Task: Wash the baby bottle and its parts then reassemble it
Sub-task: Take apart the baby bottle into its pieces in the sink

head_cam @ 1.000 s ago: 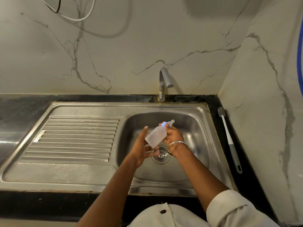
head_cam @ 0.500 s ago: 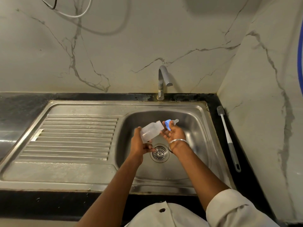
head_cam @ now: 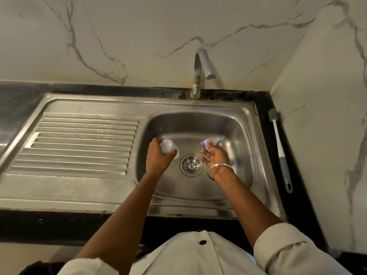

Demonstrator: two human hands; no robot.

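- The left hand [head_cam: 158, 155] grips the bottle [head_cam: 167, 147], fingers wrapped round it, low over the sink [head_cam: 246, 135]
- The right hand [head_cam: 215, 155], well apart, seems to pinch the blue-ringed cap [head_cam: 208, 142]; its other fingers are spread
- Likely step: bottle taken apart, washing not begun; next, turn on the tap [head_cam: 202, 66] or fetch the brush [head_cam: 280, 149] from the tabletop

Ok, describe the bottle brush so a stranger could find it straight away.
Start at the steel sink and go to the black counter strip on its right, against the side wall. The bottle brush lies along it. Nothing else there is long and thin: grey bristles at the far end, white stem, grey handle.
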